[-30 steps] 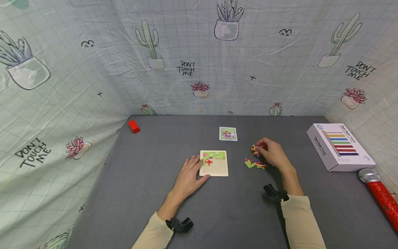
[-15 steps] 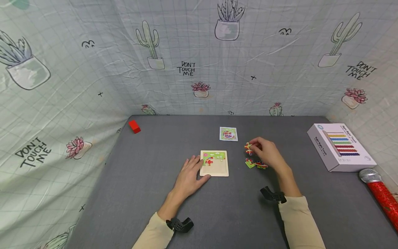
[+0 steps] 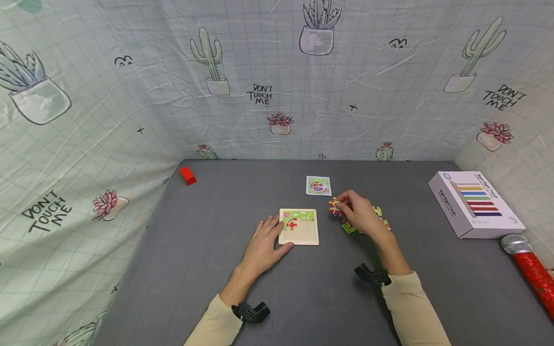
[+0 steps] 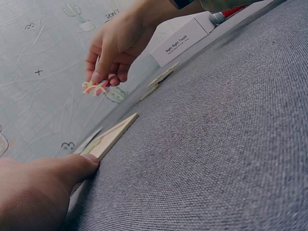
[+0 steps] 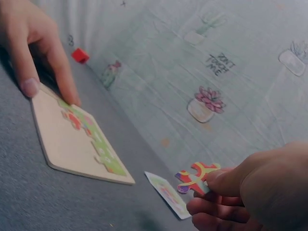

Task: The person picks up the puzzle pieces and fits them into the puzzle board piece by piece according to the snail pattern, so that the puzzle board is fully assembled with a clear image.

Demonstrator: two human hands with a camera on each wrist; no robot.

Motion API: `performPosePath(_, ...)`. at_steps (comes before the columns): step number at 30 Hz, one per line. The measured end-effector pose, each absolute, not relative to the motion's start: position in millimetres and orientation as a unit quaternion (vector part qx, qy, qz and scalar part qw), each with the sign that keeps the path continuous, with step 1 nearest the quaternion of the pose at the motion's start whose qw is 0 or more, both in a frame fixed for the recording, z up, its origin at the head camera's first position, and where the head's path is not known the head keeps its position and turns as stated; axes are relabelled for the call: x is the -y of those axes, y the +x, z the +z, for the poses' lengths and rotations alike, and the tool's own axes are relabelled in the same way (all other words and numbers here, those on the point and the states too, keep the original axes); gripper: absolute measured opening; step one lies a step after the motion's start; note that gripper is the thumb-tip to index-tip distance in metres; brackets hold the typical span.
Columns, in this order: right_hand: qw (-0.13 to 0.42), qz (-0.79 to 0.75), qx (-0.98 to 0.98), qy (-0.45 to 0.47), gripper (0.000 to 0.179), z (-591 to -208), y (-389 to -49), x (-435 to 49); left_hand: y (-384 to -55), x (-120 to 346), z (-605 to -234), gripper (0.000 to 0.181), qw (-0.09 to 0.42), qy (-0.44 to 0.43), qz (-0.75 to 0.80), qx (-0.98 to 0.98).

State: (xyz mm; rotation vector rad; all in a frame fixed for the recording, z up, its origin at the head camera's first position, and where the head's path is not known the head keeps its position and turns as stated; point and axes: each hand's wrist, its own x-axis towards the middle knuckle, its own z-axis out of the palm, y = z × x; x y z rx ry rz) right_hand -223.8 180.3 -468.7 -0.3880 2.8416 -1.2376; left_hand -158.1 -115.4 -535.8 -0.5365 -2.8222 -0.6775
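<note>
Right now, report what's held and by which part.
The right hand pinches a jigsaw piece by one edge; the left hand touches the wooden puzzle tray at its left side.

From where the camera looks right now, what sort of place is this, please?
Probably a screened-off tabletop area for play or filming; the room beyond is hidden. A grey table has cactus-print fabric behind it and at both sides, and holds a puzzle board.

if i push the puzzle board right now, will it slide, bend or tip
The board is likely stiff: its edges look straight. Tipping seems unlikely, as it lies flat on the table. The left hand touches its edge, so it may resist sliding.
</note>
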Motion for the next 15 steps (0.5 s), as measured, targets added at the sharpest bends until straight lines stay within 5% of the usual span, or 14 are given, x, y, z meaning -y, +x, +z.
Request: performPosePath(15,0.004,-0.414,-0.897,-0.152,0.015,-478.1,-217.8,-143.3,-158.4,114.8,-536.1,0.069,0.088,-0.175,-0.219,0.956)
